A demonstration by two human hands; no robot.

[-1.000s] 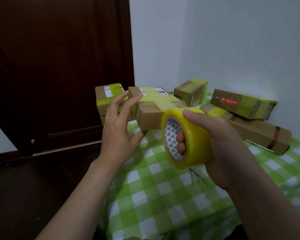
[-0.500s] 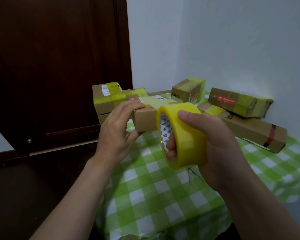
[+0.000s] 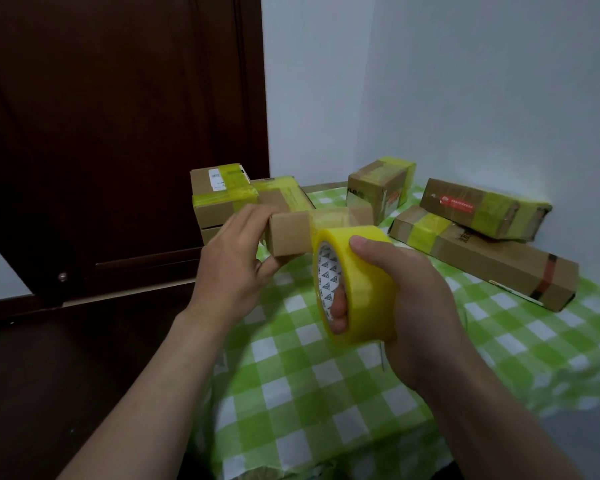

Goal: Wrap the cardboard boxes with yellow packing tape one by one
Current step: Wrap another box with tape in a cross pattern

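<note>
A small brown cardboard box (image 3: pixel 290 233) is held above the table, its left end gripped by my left hand (image 3: pixel 236 268). A strip of yellow tape lies across its top and runs down into the roll. My right hand (image 3: pixel 409 296) holds the yellow tape roll (image 3: pixel 357 282), thumb on the outer face and fingers through the core. The roll sits against the box's near right side and hides that part of it.
Several taped boxes lie behind: a stack at the left (image 3: pixel 222 199), one upright in the middle (image 3: pixel 378 188), a flat one (image 3: pixel 482 209) resting on a long one (image 3: pixel 499 261) by the white wall. The green checked tablecloth (image 3: pixel 309 393) covers the table. A dark wooden door (image 3: pixel 118 133) stands left.
The box has turned in my left hand, so its taped top now faces away and its side faces me. The roll has moved a little lower and closer along the box.
</note>
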